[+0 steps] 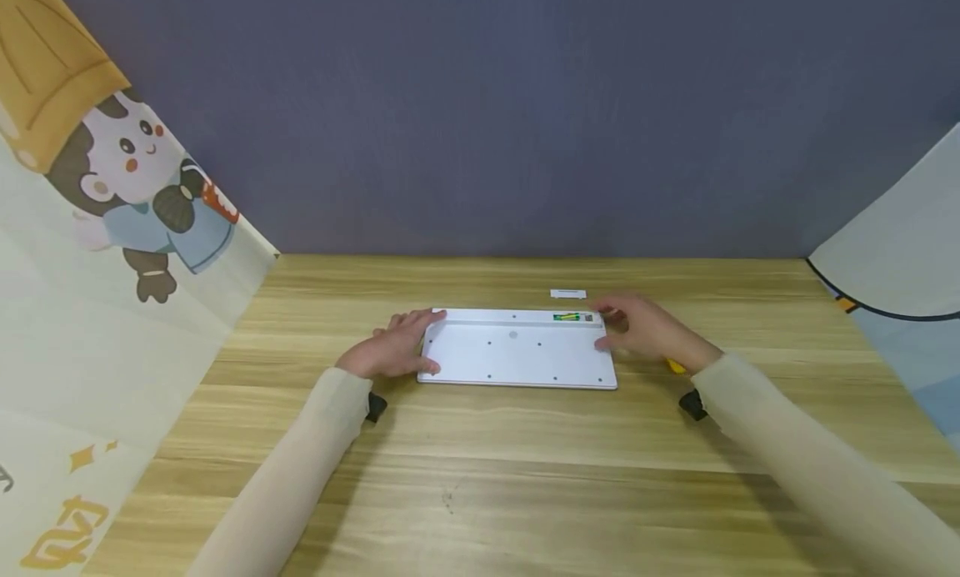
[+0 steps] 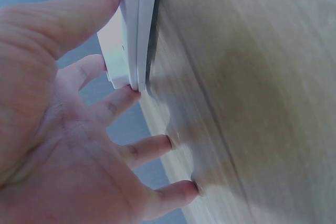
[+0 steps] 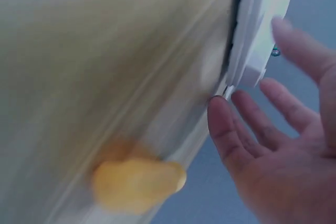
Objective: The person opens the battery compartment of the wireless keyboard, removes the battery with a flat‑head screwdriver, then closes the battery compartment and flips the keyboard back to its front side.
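A white keyboard [image 1: 517, 356] lies face down on the wooden table, its long raised strip at the back. Toward the right end of that strip the battery compartment is uncovered, showing a green-and-yellow battery [image 1: 567, 317]. A small white battery cover [image 1: 567, 294] lies apart, just behind the keyboard. My left hand [image 1: 393, 345] rests at the keyboard's left end, thumb touching it and fingers spread; in the left wrist view some fingertips [image 2: 190, 188] reach the table. At the right end is my right hand [image 1: 637, 331], with loosely bent fingers and nothing visible held in them.
A yellow object [image 3: 136, 184], blurred in the right wrist view, lies on the table by my right wrist. Behind the table stands a dark blue-grey partition [image 1: 525, 118]. A printed cartoon curtain [image 1: 112, 310] borders the left side, and a pale curtain [image 1: 900, 235] the right.
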A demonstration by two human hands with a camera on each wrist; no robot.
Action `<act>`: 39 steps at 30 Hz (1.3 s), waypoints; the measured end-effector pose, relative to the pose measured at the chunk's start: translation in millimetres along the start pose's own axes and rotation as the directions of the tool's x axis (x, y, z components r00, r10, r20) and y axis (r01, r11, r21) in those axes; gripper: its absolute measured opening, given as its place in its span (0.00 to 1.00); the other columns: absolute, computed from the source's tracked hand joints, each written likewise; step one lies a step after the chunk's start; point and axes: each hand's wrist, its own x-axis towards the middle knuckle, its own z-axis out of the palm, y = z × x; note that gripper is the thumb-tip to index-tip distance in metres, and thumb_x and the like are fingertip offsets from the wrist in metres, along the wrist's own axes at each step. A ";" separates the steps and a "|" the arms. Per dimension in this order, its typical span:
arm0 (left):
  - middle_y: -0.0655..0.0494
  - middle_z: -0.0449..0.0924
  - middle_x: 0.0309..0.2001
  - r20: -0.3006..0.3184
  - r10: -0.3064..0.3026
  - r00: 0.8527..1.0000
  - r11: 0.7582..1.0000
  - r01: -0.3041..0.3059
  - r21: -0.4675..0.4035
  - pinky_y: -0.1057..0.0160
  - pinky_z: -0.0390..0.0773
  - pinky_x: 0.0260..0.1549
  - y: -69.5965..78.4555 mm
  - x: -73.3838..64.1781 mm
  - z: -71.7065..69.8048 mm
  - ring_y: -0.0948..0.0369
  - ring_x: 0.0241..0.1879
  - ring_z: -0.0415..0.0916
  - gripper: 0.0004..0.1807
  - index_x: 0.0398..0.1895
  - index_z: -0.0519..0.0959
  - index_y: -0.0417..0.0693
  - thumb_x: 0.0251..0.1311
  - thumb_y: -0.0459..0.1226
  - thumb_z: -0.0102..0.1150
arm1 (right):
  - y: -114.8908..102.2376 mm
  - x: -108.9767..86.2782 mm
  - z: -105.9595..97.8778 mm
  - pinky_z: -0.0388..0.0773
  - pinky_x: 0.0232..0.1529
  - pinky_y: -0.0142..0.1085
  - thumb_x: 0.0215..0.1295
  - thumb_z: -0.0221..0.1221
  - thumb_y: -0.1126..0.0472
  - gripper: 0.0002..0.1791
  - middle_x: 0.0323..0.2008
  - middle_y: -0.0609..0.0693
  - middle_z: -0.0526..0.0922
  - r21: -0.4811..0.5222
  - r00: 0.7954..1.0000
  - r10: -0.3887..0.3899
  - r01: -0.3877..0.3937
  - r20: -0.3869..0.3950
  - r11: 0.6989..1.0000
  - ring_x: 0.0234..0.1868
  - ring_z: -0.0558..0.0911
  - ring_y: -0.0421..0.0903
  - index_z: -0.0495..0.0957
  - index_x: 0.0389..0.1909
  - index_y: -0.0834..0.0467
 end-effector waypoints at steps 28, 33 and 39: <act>0.45 0.43 0.73 0.039 -0.026 0.999 0.999 0.028 -0.030 0.27 0.47 0.55 0.1 1.0 -2.4 0.39 0.69 0.39 0.48 0.75 0.47 0.56 0.56 0.49 0.64 | -10.6 -27.3 9.9 0.52 0.62 0.61 0.57 0.64 0.46 0.51 0.69 0.66 0.55 -0.168 0.988 0.025 0.001 0.154 0.986 0.67 0.53 0.67 0.48 0.73 0.63; 0.45 0.43 0.73 -0.012 0.013 1.000 1.000 -0.013 -0.009 0.27 0.46 0.55 10.9 2.2 -8.4 0.41 0.69 0.40 0.47 0.74 0.52 0.55 0.55 0.48 0.66 | -9.6 -26.8 12.2 0.53 0.62 0.61 0.57 0.64 0.45 0.52 0.69 0.66 0.55 -0.182 0.987 0.047 -0.018 0.156 0.983 0.67 0.54 0.67 0.47 0.73 0.62; 0.49 0.54 0.70 -0.079 0.187 0.979 0.980 -0.180 0.087 0.34 0.48 0.60 53.3 15.8 -17.3 0.48 0.69 0.46 0.40 0.71 0.58 0.53 0.58 0.47 0.64 | -9.6 -24.8 10.2 0.54 0.62 0.59 0.56 0.65 0.46 0.52 0.69 0.66 0.55 -0.204 0.987 0.051 -0.019 0.153 0.979 0.67 0.55 0.67 0.47 0.73 0.61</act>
